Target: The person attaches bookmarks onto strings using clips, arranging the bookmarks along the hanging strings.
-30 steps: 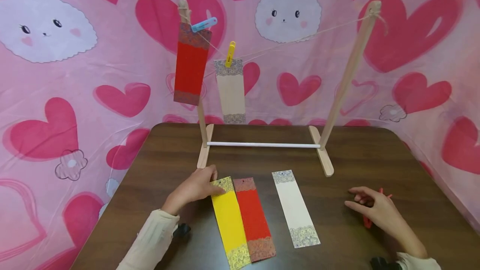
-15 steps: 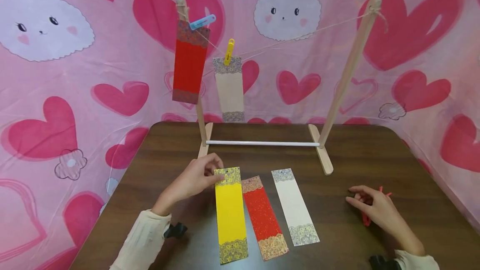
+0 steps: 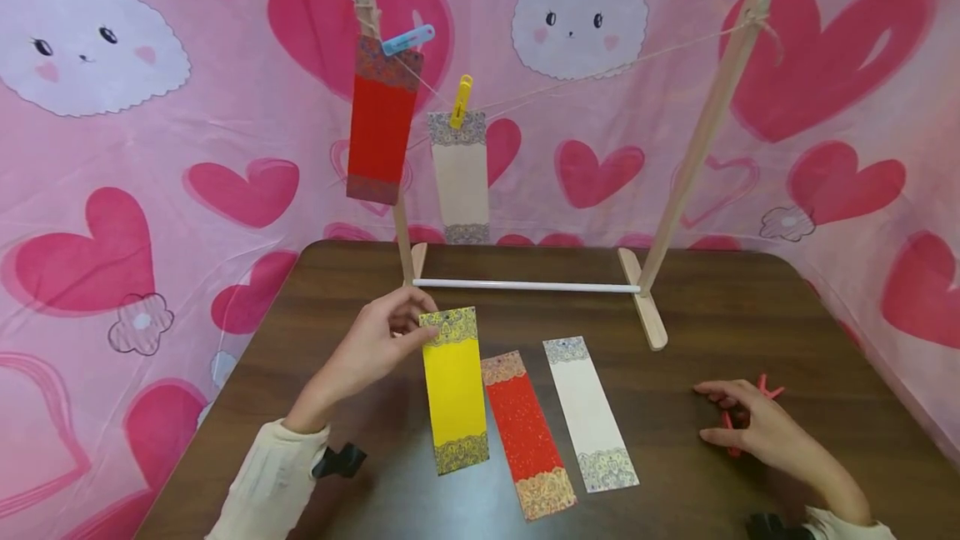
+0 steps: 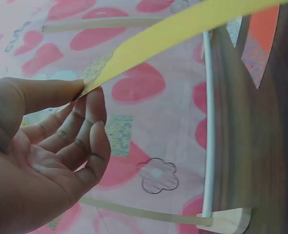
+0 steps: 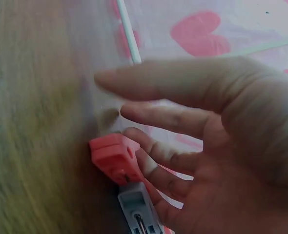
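Note:
Between thumb and fingers, my left hand (image 3: 371,352) pinches the upper left corner of a yellow paper strip (image 3: 455,394) with patterned ends. In the left wrist view the yellow strip (image 4: 154,41) is seen nearly edge-on, raised off the table. My right hand (image 3: 772,437) is low over the right side of the table, fingers loosely bent and thumb apart. Beside its fingertips in the right wrist view lie a red clothespin (image 5: 112,153) and a grey clothespin (image 5: 138,207). A red strip (image 3: 528,436) and a white strip (image 3: 590,413) lie on the table.
A wooden stand (image 3: 701,148) with a string between its posts is at the back. A blue clothespin (image 3: 408,40) holds a hanging red strip (image 3: 382,127); a yellow clothespin (image 3: 461,102) holds a hanging white strip (image 3: 461,182). A pink heart curtain (image 3: 247,57) is behind.
My left hand has lifted the yellow strip and carried it away from me, toward the stand. The lying red strip has shifted slightly right. My right hand has barely moved.

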### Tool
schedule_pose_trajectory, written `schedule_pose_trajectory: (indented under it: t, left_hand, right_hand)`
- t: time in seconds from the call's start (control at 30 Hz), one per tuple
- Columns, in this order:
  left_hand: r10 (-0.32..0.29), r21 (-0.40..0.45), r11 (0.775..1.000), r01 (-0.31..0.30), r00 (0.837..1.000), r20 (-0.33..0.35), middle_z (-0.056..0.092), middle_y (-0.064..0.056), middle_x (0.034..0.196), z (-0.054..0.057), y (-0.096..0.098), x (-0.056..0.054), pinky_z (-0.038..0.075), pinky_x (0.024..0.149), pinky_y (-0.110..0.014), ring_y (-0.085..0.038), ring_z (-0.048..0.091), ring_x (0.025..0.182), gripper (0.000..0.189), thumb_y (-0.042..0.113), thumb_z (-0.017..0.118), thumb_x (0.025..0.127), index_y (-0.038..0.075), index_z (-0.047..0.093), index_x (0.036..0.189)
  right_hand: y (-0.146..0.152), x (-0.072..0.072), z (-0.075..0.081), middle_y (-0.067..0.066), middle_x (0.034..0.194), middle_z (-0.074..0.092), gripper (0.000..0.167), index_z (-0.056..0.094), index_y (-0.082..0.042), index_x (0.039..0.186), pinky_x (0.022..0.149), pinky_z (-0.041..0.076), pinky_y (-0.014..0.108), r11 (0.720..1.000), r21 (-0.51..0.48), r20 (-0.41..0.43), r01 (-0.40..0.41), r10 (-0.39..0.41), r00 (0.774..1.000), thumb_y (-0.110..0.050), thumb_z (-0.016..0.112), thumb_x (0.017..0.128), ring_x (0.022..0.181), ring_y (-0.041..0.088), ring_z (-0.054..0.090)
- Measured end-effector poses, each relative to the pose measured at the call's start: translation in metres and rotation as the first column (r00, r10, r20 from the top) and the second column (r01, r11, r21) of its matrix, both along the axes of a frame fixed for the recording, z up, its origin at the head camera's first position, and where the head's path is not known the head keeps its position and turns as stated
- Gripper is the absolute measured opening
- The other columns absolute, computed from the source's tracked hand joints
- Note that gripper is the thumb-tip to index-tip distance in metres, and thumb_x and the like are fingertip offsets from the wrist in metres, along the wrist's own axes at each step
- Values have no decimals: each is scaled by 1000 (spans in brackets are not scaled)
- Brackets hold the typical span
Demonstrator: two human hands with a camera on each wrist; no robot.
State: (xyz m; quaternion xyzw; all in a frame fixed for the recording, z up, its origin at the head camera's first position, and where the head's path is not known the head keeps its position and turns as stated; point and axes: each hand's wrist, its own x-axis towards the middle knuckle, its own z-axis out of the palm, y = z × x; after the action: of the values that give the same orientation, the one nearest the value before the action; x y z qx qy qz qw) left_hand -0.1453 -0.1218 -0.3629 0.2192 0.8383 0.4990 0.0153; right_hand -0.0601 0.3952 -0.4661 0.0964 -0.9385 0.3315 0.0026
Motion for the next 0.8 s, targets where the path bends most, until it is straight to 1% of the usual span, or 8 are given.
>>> schedule_pose_trajectory:
  t: [0.2, 0.3, 0.4, 0.47, 0.53, 0.67, 0.73, 0.8]
  left_hand:
    - [50, 24, 999, -49, 997, -52, 68, 0, 91, 9, 0, 6, 55, 68, -30, -21, 62, 76, 25, 13, 76, 89, 17, 61, 109]
    - [41, 17, 999, -39, 994, -97, 67, 3, 92, 9, 4, 9, 56, 69, -30, -18, 63, 77, 24, 14, 77, 89, 18, 62, 107]
    - [12, 14, 1000, -10, 990, -138, 66, 4, 92, 8, 8, 12, 57, 73, -30, -15, 64, 78, 23, 13, 77, 88, 18, 62, 106]
    - [-2, 16, 1000, 4, 987, -158, 66, 5, 91, 8, 11, 14, 58, 75, -30, -13, 64, 78, 22, 13, 77, 88, 19, 63, 104]
    - [-8, 22, 1000, 12, 983, -184, 66, 6, 90, 10, 12, 17, 57, 77, -31, -12, 63, 80, 21, 12, 77, 88, 19, 64, 103]
    - [6, 29, 1000, 1, 971, -238, 66, 8, 92, 15, 13, 21, 57, 76, -30, -12, 61, 82, 20, 11, 77, 87, 19, 66, 101]
    - [8, 24, 1000, -2, 965, -264, 67, 9, 93, 16, 13, 22, 57, 76, -31, -12, 60, 82, 20, 10, 77, 87, 18, 66, 101]
    - [8, 12, 1000, -4, 960, -281, 67, 9, 93, 15, 14, 22, 56, 77, -32, -12, 59, 83, 20, 9, 77, 87, 18, 66, 101]
  right_hand:
    - [7, 0, -6, 4, 95, 60, 44, 64, 2, 115, 61, 48, 23, 999, 42, -96, 0, 4, 995, 7, 80, 74, 75, -1, 54]
    - [7, -1, -8, 1, 90, 61, 43, 66, 1, 113, 59, 48, 21, 998, 59, -137, 39, -31, 990, 14, 77, 74, 72, -2, 55]
    - [4, -3, -8, 5, 91, 65, 41, 67, -1, 113, 59, 48, 16, 994, 50, -208, 100, -87, 974, 14, 77, 75, 71, -3, 58]
    - [0, -3, -6, 8, 97, 64, 41, 68, 0, 112, 61, 47, 10, 989, 5, -283, 145, -137, 949, 15, 76, 75, 73, -7, 58]
    - [-5, -4, -3, 14, 107, 62, 38, 69, 2, 111, 64, 45, 4, 980, -49, -347, 194, -199, 916, 14, 77, 76, 76, -13, 57]
    - [-11, -4, 7, 24, 129, 59, 26, 73, 4, 104, 66, 42, -1, 951, -119, -420, 287, -310, 853, 6, 79, 79, 83, -28, 49]
    - [-13, -4, 10, 26, 130, 61, 21, 77, 0, 100, 67, 39, -1, 935, -116, -438, 336, -352, 827, 0, 81, 79, 83, -32, 46]
    - [-15, -6, 10, 18, 127, 65, 17, 79, -3, 94, 71, 36, -1, 923, -120, -456, 365, -378, 806, -2, 83, 78, 89, -33, 44]
